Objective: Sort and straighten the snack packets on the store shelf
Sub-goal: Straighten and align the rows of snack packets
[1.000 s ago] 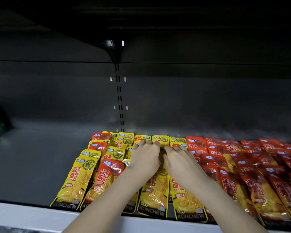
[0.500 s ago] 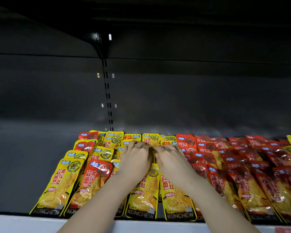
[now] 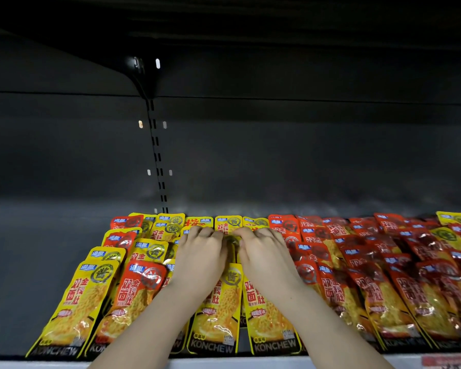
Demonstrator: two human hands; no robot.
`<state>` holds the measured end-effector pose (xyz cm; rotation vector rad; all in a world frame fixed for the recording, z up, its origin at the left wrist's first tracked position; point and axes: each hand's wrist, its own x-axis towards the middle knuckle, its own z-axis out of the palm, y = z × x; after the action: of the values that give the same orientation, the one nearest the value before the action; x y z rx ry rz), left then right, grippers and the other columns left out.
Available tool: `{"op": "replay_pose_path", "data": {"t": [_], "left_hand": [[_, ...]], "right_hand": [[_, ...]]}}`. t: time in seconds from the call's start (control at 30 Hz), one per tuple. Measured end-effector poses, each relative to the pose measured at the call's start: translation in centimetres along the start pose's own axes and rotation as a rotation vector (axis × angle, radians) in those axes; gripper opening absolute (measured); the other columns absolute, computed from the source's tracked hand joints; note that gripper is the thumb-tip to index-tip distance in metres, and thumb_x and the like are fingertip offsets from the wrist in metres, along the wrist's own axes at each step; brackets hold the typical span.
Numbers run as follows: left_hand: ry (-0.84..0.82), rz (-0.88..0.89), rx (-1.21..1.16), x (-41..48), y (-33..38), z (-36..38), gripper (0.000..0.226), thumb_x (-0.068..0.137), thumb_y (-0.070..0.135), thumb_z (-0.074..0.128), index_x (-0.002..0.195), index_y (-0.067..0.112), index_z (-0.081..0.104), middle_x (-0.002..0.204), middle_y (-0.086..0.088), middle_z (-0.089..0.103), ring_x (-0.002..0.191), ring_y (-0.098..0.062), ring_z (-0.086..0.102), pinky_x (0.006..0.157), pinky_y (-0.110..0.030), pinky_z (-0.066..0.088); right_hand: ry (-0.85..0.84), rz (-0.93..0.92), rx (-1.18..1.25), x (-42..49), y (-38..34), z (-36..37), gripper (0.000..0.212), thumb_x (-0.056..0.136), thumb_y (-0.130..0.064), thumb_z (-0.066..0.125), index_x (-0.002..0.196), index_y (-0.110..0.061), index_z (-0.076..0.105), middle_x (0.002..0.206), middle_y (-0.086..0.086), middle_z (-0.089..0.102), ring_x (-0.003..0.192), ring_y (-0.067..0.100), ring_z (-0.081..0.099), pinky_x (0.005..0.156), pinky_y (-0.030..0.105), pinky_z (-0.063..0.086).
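Yellow snack packets (image 3: 226,302) lie in overlapping rows on the left half of the shelf, red snack packets (image 3: 383,288) on the right half. A red packet (image 3: 133,291) sits among the yellow ones at front left, and a yellow packet (image 3: 443,234) lies among the red ones at far right. My left hand (image 3: 201,257) and my right hand (image 3: 264,257) rest side by side on the middle yellow rows. Both sets of fingers curl down onto the upper edge of a yellow packet (image 3: 233,242) between them. The fingertips are hidden.
The dark shelf floor (image 3: 37,249) is bare to the left of the packets and behind them. A slotted upright strip (image 3: 157,155) runs up the back wall to a bracket (image 3: 139,67) under the shelf above. The white shelf front rim (image 3: 210,363) carries a red label (image 3: 447,362) at right.
My fingers have curled in more tightly over the middle yellow packets. Both hands stay in the same spot on the rows. The view has shifted a little to the right.
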<state>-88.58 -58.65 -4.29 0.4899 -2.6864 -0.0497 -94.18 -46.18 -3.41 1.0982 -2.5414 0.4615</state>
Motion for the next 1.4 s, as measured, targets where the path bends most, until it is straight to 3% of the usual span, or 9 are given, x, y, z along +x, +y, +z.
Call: {"op": "replay_pose_path", "data": {"t": [0.3,0.63,0.8,0.9,1.0,1.1,1.17,1.27,1.4], "left_hand": [[0.001,-0.003,-0.007,-0.2,-0.1,-0.2,0.031,0.095,0.030,0.034,0.116,0.023,0.057,0.117,0.005,0.060,0.116,-0.020,0.045,0.092,-0.034,0.036],[-0.025,-0.015,-0.021,-0.5,-0.1,-1.4,0.033,0.091,0.023,0.040,0.123,0.021,0.051,0.124,0.001,0.053,0.120,-0.023,0.041,0.096,-0.037,0.035],[-0.071,0.139,-0.296,-1.7,-1.1,-4.0,0.036,0.090,0.028,0.050,0.125,0.024,0.051,0.127,0.005,0.051,0.123,-0.018,0.042,0.101,-0.036,0.037],[-0.158,0.338,-0.185,-4.2,-1.1,-3.6,0.054,0.089,0.044,0.045,0.137,0.021,0.036,0.144,0.006,0.033,0.136,-0.013,0.022,0.114,-0.029,0.019],[-0.188,0.352,-0.081,-6.0,-1.2,-2.3,0.069,0.089,0.055,0.033,0.147,0.022,0.015,0.155,0.009,0.011,0.143,-0.008,-0.001,0.116,-0.026,-0.004],[-0.177,0.352,-0.023,-6.6,-1.2,-1.8,0.069,0.087,0.059,0.021,0.147,0.025,0.017,0.156,0.009,0.008,0.143,-0.010,-0.004,0.117,-0.029,-0.006],[-0.153,0.327,-0.043,-6.8,-1.0,-1.7,0.069,0.084,0.059,0.016,0.145,0.027,0.025,0.156,0.007,0.015,0.144,-0.013,0.006,0.117,-0.032,0.003],[-0.117,0.312,-0.047,-7.0,-0.8,-1.9,0.061,0.087,0.054,0.025,0.138,0.025,0.041,0.149,0.003,0.034,0.139,-0.019,0.028,0.113,-0.036,0.023],[-0.102,0.302,-0.087,-7.2,-0.8,-2.0,0.063,0.088,0.054,0.020,0.141,0.024,0.033,0.154,0.002,0.021,0.144,-0.017,0.013,0.116,-0.032,0.007]], "right_hand": [[-0.041,-0.032,0.021,-0.1,0.1,0.4,0.031,0.097,-0.022,0.035,0.125,-0.025,0.048,0.102,-0.001,0.067,0.106,0.019,0.053,0.100,0.033,0.032],[-0.032,-0.037,0.055,-0.1,-0.5,-1.0,0.030,0.096,-0.035,0.037,0.122,-0.031,0.052,0.122,-0.011,0.058,0.117,0.013,0.049,0.100,0.032,0.033],[-0.092,-0.037,0.222,-1.4,0.1,-4.0,0.030,0.093,-0.040,0.044,0.121,-0.033,0.053,0.124,-0.014,0.055,0.117,0.012,0.050,0.099,0.035,0.040],[-0.257,-0.145,0.174,-3.5,0.0,-4.0,0.047,0.092,-0.050,0.040,0.136,-0.034,0.038,0.144,-0.018,0.035,0.133,0.004,0.031,0.113,0.028,0.025],[-0.328,-0.162,0.061,-5.3,0.0,-3.3,0.060,0.093,-0.056,0.032,0.146,-0.033,0.016,0.154,-0.017,0.010,0.141,0.003,0.006,0.117,0.030,0.003],[-0.330,-0.164,-0.033,-6.1,0.3,-3.0,0.062,0.092,-0.060,0.026,0.147,-0.035,0.012,0.154,-0.016,0.001,0.142,0.005,-0.005,0.117,0.037,-0.007],[-0.316,-0.158,-0.066,-6.4,0.1,-3.3,0.062,0.089,-0.060,0.028,0.146,-0.035,0.021,0.154,-0.013,0.011,0.143,0.007,0.004,0.119,0.041,0.002],[-0.269,-0.123,-0.109,-6.7,-0.5,-4.0,0.058,0.076,-0.057,0.035,0.119,-0.029,0.064,0.126,-0.007,0.060,0.119,0.013,0.055,0.097,0.045,0.047],[-0.201,-0.108,-0.148,-7.2,-0.7,-3.8,0.058,0.075,-0.055,0.036,0.109,-0.023,0.071,0.112,-0.002,0.068,0.106,0.018,0.065,0.087,0.049,0.052]]}}
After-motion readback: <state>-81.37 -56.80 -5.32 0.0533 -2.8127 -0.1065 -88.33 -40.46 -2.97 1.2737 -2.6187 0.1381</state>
